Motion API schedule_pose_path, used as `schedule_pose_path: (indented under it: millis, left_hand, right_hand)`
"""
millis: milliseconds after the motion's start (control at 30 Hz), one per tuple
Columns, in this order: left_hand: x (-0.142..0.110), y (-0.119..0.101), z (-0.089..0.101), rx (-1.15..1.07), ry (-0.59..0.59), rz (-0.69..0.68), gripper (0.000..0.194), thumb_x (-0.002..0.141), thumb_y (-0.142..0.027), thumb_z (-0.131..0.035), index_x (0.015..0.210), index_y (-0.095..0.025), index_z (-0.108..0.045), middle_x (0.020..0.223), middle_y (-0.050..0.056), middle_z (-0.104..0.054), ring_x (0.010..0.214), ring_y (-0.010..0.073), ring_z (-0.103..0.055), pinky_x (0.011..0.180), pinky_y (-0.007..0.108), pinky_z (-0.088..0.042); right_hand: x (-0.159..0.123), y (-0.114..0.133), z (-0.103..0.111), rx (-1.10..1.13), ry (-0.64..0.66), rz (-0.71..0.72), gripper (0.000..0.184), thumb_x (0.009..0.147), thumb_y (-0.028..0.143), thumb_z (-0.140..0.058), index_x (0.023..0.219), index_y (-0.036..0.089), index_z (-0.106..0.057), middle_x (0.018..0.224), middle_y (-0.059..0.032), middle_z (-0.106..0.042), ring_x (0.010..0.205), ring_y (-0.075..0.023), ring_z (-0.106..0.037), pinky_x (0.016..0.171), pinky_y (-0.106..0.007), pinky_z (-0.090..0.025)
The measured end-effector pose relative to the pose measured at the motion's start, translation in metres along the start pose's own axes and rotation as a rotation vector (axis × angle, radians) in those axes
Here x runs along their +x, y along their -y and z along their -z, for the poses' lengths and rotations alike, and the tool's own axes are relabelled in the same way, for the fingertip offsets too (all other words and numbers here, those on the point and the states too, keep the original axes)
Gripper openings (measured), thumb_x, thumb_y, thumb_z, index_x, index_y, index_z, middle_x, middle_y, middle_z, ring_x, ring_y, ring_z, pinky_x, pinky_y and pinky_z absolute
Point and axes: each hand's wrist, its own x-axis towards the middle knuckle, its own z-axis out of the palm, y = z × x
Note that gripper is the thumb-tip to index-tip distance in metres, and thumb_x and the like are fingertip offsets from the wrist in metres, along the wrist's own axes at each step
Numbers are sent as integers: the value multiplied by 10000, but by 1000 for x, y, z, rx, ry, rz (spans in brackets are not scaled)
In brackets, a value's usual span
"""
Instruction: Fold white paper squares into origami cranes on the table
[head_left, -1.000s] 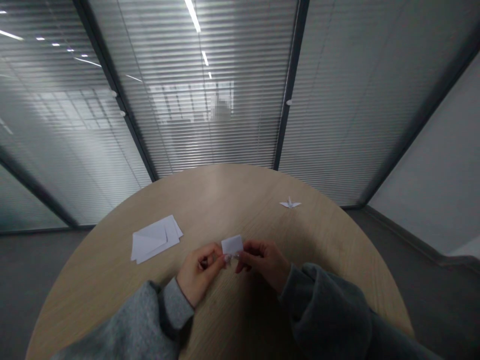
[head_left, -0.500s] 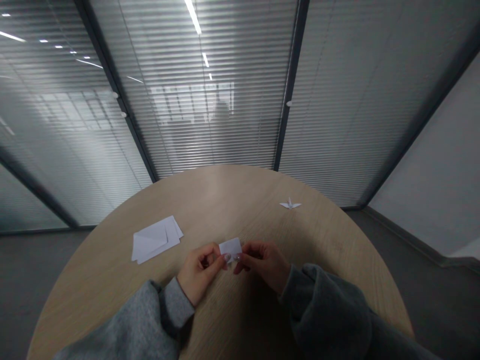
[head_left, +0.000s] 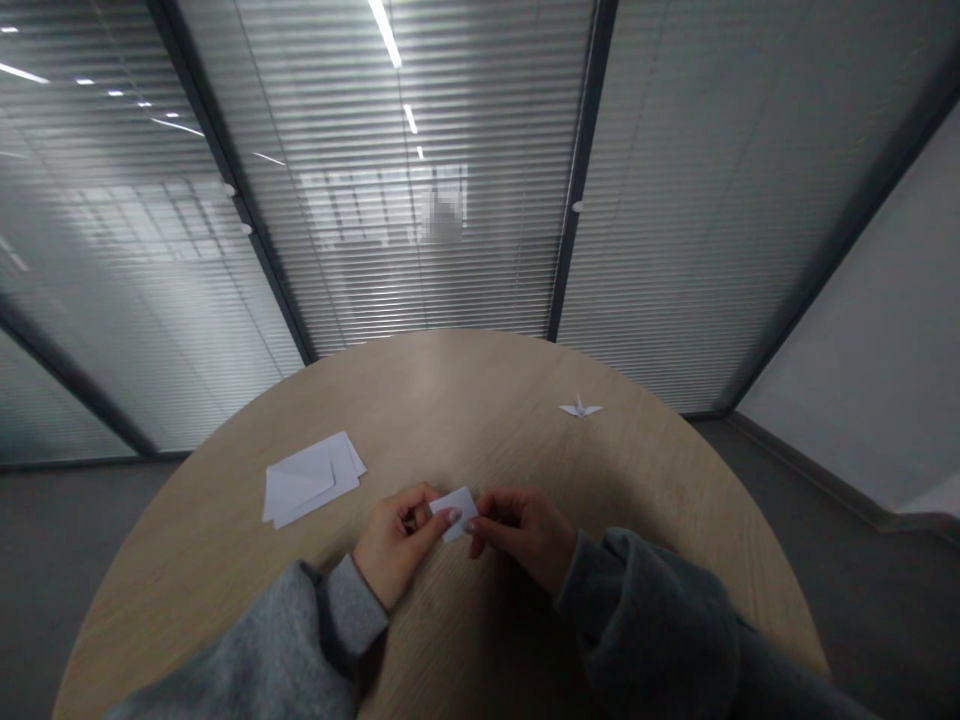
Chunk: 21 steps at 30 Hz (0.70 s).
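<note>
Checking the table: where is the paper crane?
In the head view, the paper crane sits near the far right edge of the wooden table, beyond the right hand.

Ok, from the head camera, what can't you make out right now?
Head view:
Folded white paper: edges and folds partly hidden by the left hand and right hand.
White paper stack: sheets overlap, count unclear.
Paper crane: too small for fold detail.
Blurred patch behind the blinds: unreadable.

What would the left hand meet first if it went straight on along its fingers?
The small folded white paper, already pinched at the left hand's fingertips. Just past it, probably the right hand, though depth is hard to judge from this view.
</note>
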Motion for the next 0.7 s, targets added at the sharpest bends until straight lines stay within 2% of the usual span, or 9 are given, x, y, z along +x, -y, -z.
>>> schedule_pose_path:
  millis: [133,267,533,700]
  left_hand:
    - [-1,1,0,15,-15,-16,355,755,-495,-585,624,-169,-537,491,-84,-300,465,95,-283,446,210,-236]
    - [-4,-1,0,119,-31,-42,322,772,-452,-570,618,-172,-537,495,-73,-319,479,106,-310,449,213,-247]
    - [-5,-6,-2,257,1,-64,272,765,-412,-565,635,-173,-581,484,-63,-365,473,115,-347,461,224,-253]
    - [-4,-4,-3,179,43,-34,308,762,-449,-560,635,-169,-576,499,-62,-359,483,118,-338,464,229,-258]
  right_hand:
    - [0,-2,-2,-67,-39,26,294,763,430,-639,683,148,-648,607,-31,-671,502,-112,-542,511,-236,-386]
    - [1,-2,-2,-61,-124,45,272,744,429,-655,763,158,-659,655,-13,-646,537,-112,-537,512,-231,-387]
    - [1,2,1,-126,-188,121,230,736,404,-650,707,176,-661,638,-6,-617,592,-133,-533,547,-250,-403]
    - [1,1,2,-150,-285,120,246,728,422,-635,674,182,-646,591,-2,-570,548,-130,-486,499,-246,-368]
